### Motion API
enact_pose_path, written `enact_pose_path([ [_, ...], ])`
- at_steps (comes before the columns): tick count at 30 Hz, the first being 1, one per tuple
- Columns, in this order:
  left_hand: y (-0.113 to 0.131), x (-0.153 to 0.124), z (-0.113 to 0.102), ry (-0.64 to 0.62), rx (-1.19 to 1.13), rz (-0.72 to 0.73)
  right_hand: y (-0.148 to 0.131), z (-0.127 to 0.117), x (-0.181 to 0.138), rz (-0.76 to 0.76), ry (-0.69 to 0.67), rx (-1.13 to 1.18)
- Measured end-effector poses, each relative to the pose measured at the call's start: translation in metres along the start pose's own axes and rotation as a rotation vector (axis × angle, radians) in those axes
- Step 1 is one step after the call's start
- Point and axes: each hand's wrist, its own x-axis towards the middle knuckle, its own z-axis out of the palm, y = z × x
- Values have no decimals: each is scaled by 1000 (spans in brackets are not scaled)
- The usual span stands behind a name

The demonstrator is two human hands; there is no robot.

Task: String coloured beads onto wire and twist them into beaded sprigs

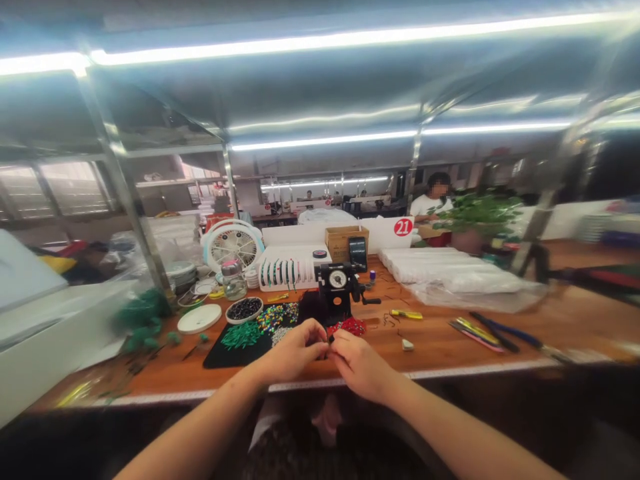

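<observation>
Close to the table's front edge, my left hand [299, 348] and my right hand [361, 363] meet with fingertips almost touching. Both are closed in a pinch. A small black piece [331, 339] shows at my right fingertips; what my left fingers pinch is too small to make out. Just beyond them stands a black hand-cranked machine [337, 298] with a round dial. Red small parts [351, 325] lie at its foot. To the left, a black mat [216, 357] carries green tube-like pieces [242, 336], multicoloured beads [271, 319] and silvery bits [279, 335], partly hidden by my left hand.
Left are a dish of black beads [244, 309], a white lid [199, 319], a glass jar [233, 283] and a fan [233, 247]. A white rack [287, 267] stands behind. Right lie a yellow cutter [407, 314], pliers [515, 331] and wrapped white rolls [450, 270]. A person [434, 203] sits beyond.
</observation>
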Motion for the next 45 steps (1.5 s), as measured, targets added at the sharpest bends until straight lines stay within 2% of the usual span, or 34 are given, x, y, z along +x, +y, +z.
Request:
enact_pose_path([
  [3, 6, -7, 6, 60, 115, 15, -1, 1, 2, 44, 11, 18],
  [8, 4, -16, 11, 285, 432, 111, -2, -6, 5, 119, 57, 77],
  [13, -12, -12, 18, 268, 407, 189, -4, -11, 7, 184, 62, 130],
  [20, -28, -13, 27, 359, 439, 333, -2, -13, 10, 224, 3, 182],
  [23, -26, -14, 27, 422, 391, 311, -2, -14, 11, 229, 3, 204],
  [26, -22, -14, 25, 475, 320, 209, -7, -16, 9, 222, 102, 228],
  [28, -20, -13, 23, 465, 291, 160, -13, -18, 8, 177, 147, 206],
  [32, -15, -14, 22, 405, 316, 150, -25, -21, 9, 69, 82, 132],
  [38, -13, -15, 26, 391, 370, 156, -27, -17, 13, 165, 38, 203],
  [45, -20, -13, 26, 367, 262, 89, -34, -12, 14, 215, 61, 271],
])
